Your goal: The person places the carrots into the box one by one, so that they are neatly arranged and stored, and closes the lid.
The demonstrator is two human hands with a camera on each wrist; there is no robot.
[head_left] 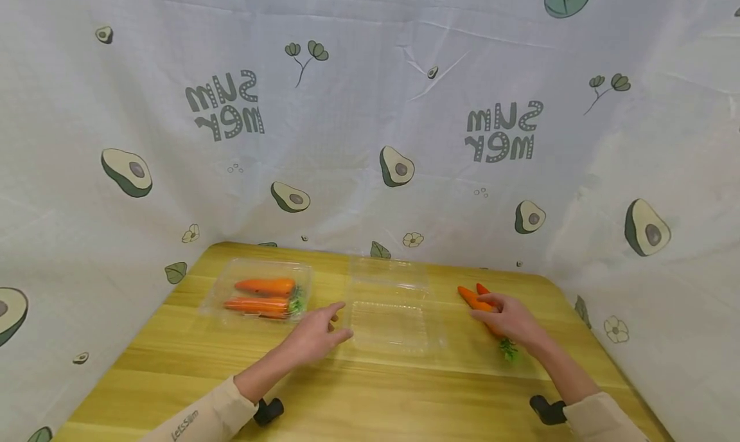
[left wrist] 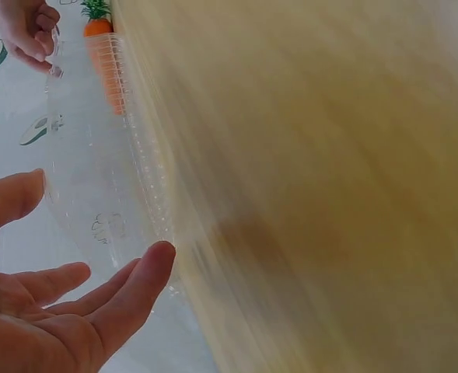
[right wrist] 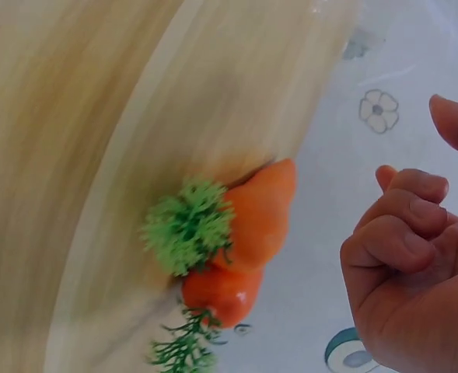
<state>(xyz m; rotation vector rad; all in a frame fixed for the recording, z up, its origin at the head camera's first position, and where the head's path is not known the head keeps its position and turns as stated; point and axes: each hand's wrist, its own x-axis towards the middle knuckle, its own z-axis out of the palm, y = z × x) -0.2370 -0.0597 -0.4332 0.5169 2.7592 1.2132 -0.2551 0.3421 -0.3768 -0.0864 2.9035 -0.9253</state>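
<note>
An open clear plastic clamshell box (head_left: 388, 350) lies in the middle of the table, its lid (head_left: 388, 274) folded back toward the curtain. Close to its left side is my left hand (head_left: 315, 336), fingers spread and holding nothing. Two toy carrots lie at the right: an orange one (head_left: 473, 298) and a redder one (head_left: 482, 289), partly hidden by my right hand (head_left: 516, 321). In the right wrist view, that hand (right wrist: 407, 256) hovers apart from the carrots (right wrist: 261, 214), fingers loosely curled and thumb out. Green leafy tops (right wrist: 188, 229) show on the carrots.
Another clear box (head_left: 216, 291) stands at the back left with orange carrots (head_left: 266, 286) inside. A white avocado-print curtain (head_left: 347, 127) borders the wooden table (head_left: 324, 403) at the back and sides. Black wrist mounts (head_left: 269, 411) sit below both forearms.
</note>
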